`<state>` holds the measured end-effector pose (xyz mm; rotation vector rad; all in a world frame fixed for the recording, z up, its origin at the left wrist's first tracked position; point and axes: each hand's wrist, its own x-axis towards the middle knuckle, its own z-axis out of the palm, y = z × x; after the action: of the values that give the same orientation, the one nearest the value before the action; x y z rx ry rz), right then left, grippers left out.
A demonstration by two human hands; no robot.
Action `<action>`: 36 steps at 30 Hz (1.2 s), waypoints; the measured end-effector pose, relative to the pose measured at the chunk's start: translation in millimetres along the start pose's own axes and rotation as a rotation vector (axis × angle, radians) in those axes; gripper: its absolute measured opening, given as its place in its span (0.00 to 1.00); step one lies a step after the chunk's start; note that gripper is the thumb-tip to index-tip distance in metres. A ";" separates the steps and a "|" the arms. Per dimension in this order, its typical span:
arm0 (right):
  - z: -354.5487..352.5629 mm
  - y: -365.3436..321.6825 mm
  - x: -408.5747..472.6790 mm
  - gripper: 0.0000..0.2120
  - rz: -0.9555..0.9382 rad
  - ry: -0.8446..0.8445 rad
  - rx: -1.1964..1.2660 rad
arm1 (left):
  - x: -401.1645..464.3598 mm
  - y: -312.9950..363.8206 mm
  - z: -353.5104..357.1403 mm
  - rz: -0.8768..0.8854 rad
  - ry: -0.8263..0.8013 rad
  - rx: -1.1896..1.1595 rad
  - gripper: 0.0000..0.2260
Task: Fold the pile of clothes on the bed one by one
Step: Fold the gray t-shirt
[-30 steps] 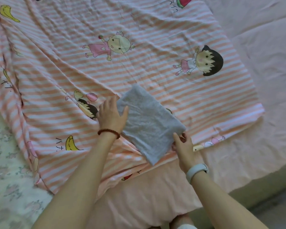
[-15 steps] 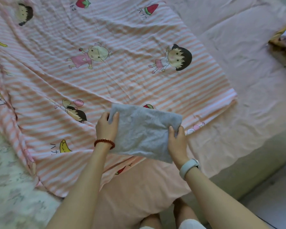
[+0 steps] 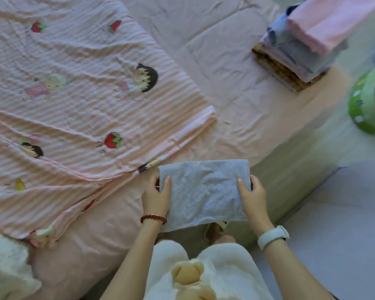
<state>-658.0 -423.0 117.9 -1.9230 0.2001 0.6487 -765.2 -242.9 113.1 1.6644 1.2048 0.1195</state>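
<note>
Over the bed's near edge (image 3: 275, 169), lifted off the striped sheet (image 3: 78, 118) since a second ago: folded grey garment (image 3: 204, 191). Gripped at both short ends, left hand (image 3: 156, 198) and right hand (image 3: 252, 197), thumbs on top, fingers curled beneath

The bed (image 3: 236, 87) is covered with a plain pink sheet, wrinkled in places. A pink-and-white striped blanket (image 3: 78, 109) printed with cartoon children, strawberries and bananas lies spread over the sheet, taking up the bed's left part; its corner ends near the bed's middle. Well to the right of the blanket, at the bed's far right edge, sits a stack of folded clothes (image 3: 301, 46), pink piece on top.
</note>
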 end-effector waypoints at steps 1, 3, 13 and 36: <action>-25.7 -0.1 4.9 0.05 0.010 0.026 0.007 | -7.0 12.0 22.9 -0.003 -0.020 0.001 0.06; -72.9 -2.6 18.1 0.03 0.009 0.078 0.026 | -16.7 36.1 66.1 0.012 -0.070 -0.020 0.08; -227.6 -55.2 120.7 0.05 -0.050 0.258 0.078 | -1.2 186.5 217.9 0.128 -0.180 -0.117 0.07; -325.4 -317.4 576.1 0.08 -0.480 -0.210 -0.440 | 215.8 418.1 453.1 -0.065 0.227 -0.457 0.10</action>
<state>71.3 -486.4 168.5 -2.1874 -0.5649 0.5910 -124.3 -368.4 126.1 1.2329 1.2844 0.5159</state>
